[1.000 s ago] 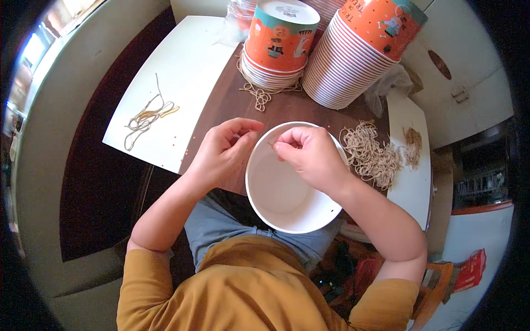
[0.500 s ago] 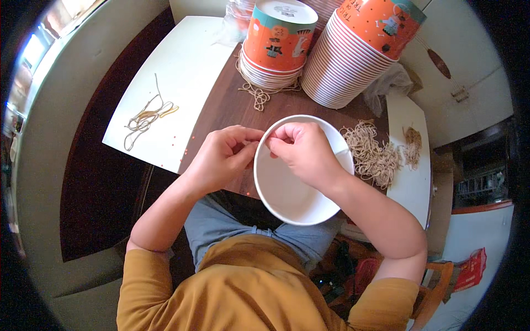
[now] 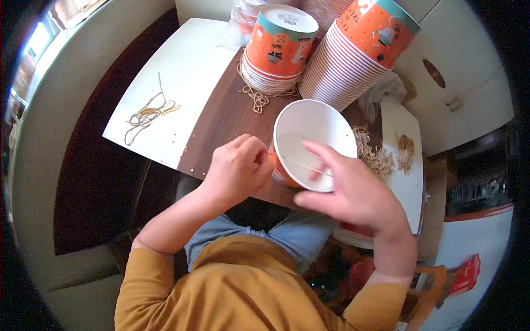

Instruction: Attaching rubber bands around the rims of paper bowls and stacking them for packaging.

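A paper bucket (image 3: 292, 135), white inside and orange outside, tilts on the brown table in front of me, its mouth facing me. My left hand (image 3: 237, 168) is closed at the outside of its left wall. A thin pale cord (image 3: 302, 164) runs from those fingers through the wall and across the bucket's mouth toward my right hand (image 3: 359, 190). That hand is slightly blurred at the near right rim, thumb and fingers spread apart, with the cord's far part passing between them.
Behind stand a short upside-down bucket stack (image 3: 280, 49) with cord around its base and a tall leaning stack (image 3: 353, 60). Beige cord piles (image 3: 372, 157) lie at the right, with a smaller bundle (image 3: 405, 154) beyond. Loose cords (image 3: 149, 117) and orange dots lie on the white left panel.
My right hand has drawn back from inside the bucket toward its near right rim, fingers spreading, and a cord now shows across the mouth. The bucket has shifted away and tilted.
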Motion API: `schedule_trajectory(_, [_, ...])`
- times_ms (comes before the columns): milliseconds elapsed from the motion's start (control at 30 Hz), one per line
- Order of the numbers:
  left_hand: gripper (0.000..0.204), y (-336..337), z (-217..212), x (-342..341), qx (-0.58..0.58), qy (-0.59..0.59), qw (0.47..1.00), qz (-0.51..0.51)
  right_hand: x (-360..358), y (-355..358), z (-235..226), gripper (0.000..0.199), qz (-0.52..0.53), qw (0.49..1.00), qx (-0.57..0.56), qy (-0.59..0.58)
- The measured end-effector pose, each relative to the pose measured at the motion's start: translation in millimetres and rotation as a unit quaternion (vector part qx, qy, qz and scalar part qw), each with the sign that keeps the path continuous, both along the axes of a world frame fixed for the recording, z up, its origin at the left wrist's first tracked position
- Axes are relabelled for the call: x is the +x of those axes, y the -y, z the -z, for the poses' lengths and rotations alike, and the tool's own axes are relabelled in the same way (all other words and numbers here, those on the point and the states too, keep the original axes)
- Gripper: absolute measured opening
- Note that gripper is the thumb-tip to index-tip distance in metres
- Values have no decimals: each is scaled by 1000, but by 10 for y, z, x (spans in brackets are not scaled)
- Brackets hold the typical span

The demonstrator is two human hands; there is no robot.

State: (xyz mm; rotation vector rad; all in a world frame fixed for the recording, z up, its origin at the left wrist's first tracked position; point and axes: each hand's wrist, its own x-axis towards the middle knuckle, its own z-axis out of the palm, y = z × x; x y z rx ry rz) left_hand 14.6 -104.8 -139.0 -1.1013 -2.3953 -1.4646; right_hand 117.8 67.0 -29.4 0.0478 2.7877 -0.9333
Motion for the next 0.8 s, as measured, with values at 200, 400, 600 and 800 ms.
schedule_trajectory(200, [6,170,-84,90,4,194,977,89,562,327,174,43,13,963,228,-145])
schedule_trajectory(400, [6,202,-94,149,177,172,927,282,256,329,853,11,139,904,145,-377])
schedule_trajectory(600, [15,72,50,94,239,377,853,271,181,402,1064,10,180,850,30,-494])
schedule_trajectory(800, [25,58,111,78,128,-114,951,259,384,741,1104,23,19,866,79,-494])
